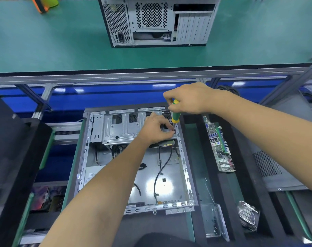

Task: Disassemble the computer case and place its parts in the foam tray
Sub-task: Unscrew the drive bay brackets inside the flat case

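Case point(134, 175) open before me, at the foam tray's point(192, 125) left edge. Right hand point(189, 100) grips screwdriver point(175, 113); left hand point(157, 129) pinches at its tip. Unscrewing the drive cage point(119, 129), far right corner. Next: lift screw clear.

bare metal computer case point(134, 175), glossy plastic screwdriver handle point(175, 114), matt foam tray point(198, 139)
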Available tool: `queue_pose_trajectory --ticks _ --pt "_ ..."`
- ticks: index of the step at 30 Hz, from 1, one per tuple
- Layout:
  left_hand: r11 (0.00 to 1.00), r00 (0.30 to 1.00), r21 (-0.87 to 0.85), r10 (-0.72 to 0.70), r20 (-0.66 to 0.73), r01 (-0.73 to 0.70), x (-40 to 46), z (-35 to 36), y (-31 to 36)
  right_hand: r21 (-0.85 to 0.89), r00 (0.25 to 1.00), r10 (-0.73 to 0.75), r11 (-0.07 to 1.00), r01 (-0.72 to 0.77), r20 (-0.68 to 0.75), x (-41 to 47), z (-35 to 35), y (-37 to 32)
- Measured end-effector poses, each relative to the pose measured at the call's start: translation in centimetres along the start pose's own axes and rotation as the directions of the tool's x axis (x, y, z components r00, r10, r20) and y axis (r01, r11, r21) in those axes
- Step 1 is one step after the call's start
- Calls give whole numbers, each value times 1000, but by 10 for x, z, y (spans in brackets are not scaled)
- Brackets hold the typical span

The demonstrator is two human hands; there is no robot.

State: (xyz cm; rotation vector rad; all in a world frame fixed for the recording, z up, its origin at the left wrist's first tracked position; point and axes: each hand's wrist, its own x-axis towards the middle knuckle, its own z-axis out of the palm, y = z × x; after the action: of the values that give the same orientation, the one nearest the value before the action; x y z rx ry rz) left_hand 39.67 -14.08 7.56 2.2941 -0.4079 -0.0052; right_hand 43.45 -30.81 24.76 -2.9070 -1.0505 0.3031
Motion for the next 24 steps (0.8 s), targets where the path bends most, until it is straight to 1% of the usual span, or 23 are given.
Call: queue_pose_trajectory --ticks 3,8,24 --pt "1000 1000 16 20 9 -20 -2 -1 1 -4 997 24 1000 -24 -77 -2 1 2" --pt "1000 1000 19 22 12 -22 -2 -1 0 16 992 30 999 -29 -126 -6 0 5" --pt "999 999 0 -34 29 34 1 1 -7 50 987 78 996 -72 -138 -10 -5 3"
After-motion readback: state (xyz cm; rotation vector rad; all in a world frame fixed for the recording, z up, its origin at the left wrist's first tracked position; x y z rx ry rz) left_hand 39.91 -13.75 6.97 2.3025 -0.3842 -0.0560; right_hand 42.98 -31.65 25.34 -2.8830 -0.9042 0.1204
